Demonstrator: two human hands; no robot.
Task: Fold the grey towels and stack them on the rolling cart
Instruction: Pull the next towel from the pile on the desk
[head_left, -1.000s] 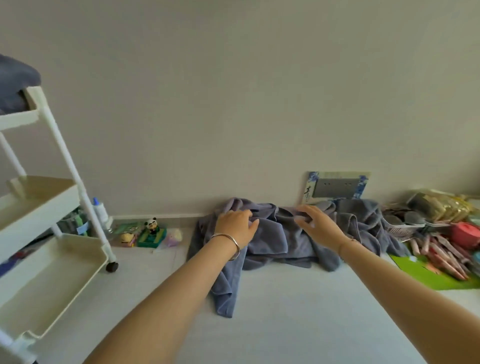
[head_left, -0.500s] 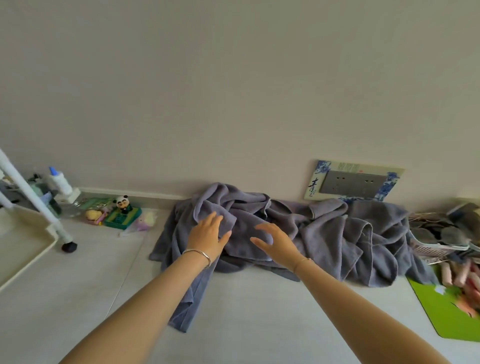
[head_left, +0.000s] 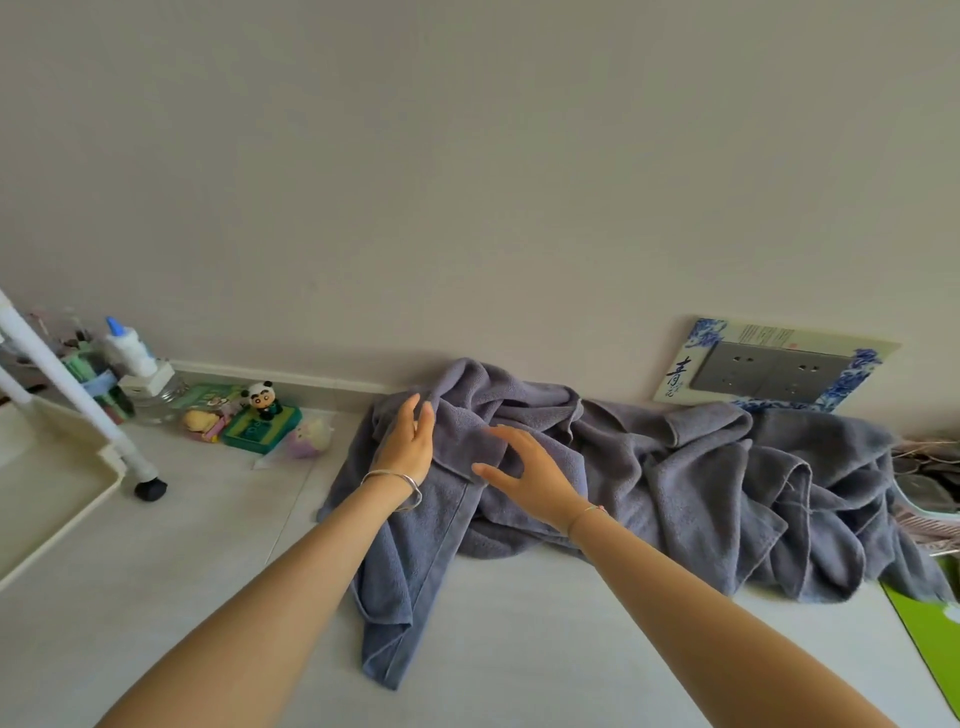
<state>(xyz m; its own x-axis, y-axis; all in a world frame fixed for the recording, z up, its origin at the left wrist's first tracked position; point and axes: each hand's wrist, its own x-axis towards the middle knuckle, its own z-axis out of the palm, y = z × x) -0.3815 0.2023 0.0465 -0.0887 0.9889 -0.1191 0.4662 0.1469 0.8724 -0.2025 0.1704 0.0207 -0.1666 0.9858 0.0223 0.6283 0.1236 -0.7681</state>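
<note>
A crumpled heap of grey towels (head_left: 675, 483) lies on the pale surface against the wall, with one towel trailing toward me on the left (head_left: 405, 587). My left hand (head_left: 408, 444), wearing a silver bangle, rests flat with straight fingers on the heap's left part. My right hand (head_left: 530, 475) hovers just right of it over the same towel, fingers spread and holding nothing. The white rolling cart (head_left: 57, 467) stands at the left edge; only a lower tray, a post and a wheel show.
Small toys, a panda figure (head_left: 262, 397) and a bottle (head_left: 127, 345) sit by the wall left of the towels. A blue-patterned socket plate (head_left: 774, 366) is on the wall. A green mat (head_left: 930, 629) and a rack with items lie at the right.
The view swung right, so the cart slid mostly out at the left. Both hands let go of the bunched towel and now lie open over the heap's left side.
</note>
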